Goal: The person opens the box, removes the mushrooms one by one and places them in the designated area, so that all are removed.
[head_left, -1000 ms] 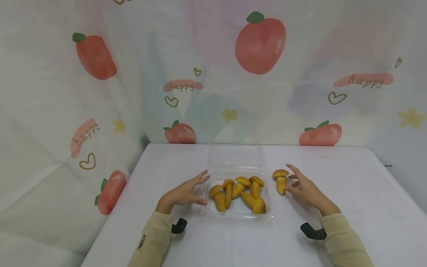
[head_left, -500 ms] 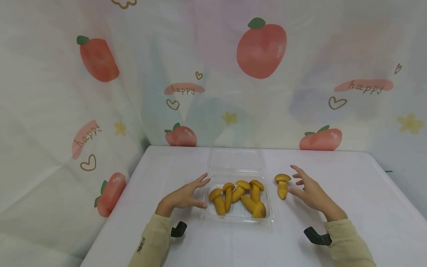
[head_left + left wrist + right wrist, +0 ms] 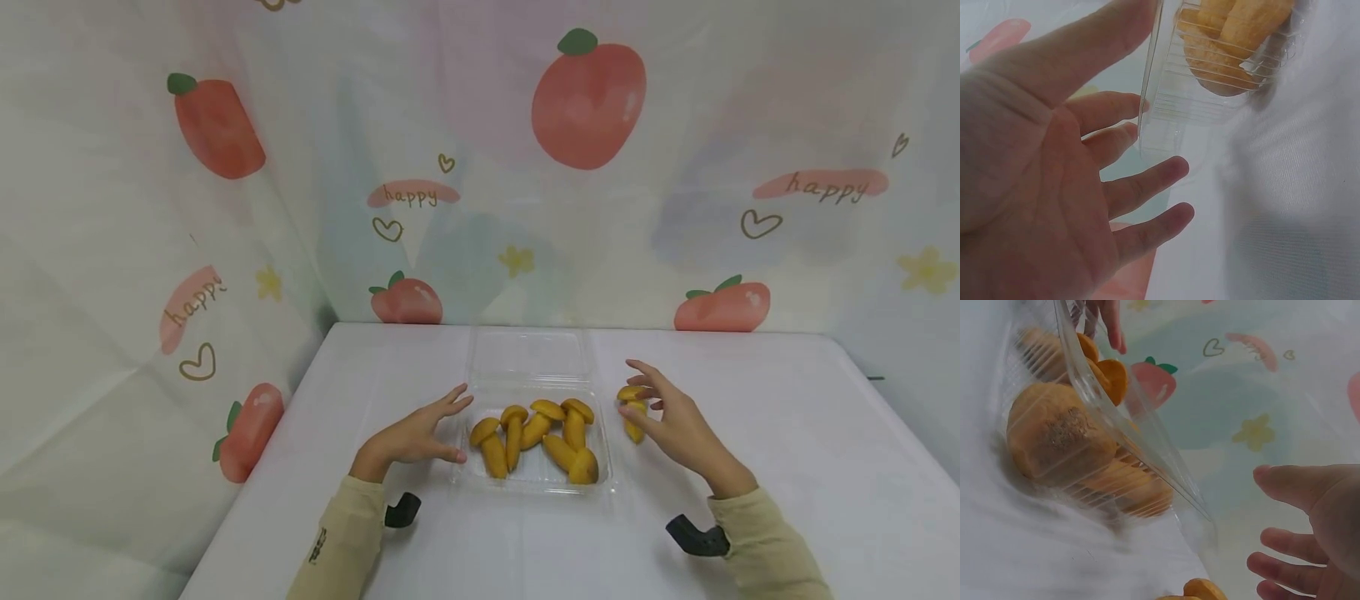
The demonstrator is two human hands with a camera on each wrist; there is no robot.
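Note:
A clear plastic clamshell box lies on the white table with its lid folded back. Several yellow-brown mushrooms sit inside it. To the box's right, one loose mushroom lies on the table, cap toward the back. My right hand hovers at this mushroom, partly covering it, fingers and thumb spread apart; the right wrist view shows the mushroom's edge below the fingers. My left hand stands spread beside the box's left side, fingers at its rim; whether they touch it I cannot tell.
Black curved pieces stick out at both wrists. Behind the table hangs a pale printed curtain, which also runs along the left side.
After drawing back a little to the right, my right hand has moved left and now reaches over the loose mushroom. My left hand stays in place; the camera has tilted slightly.

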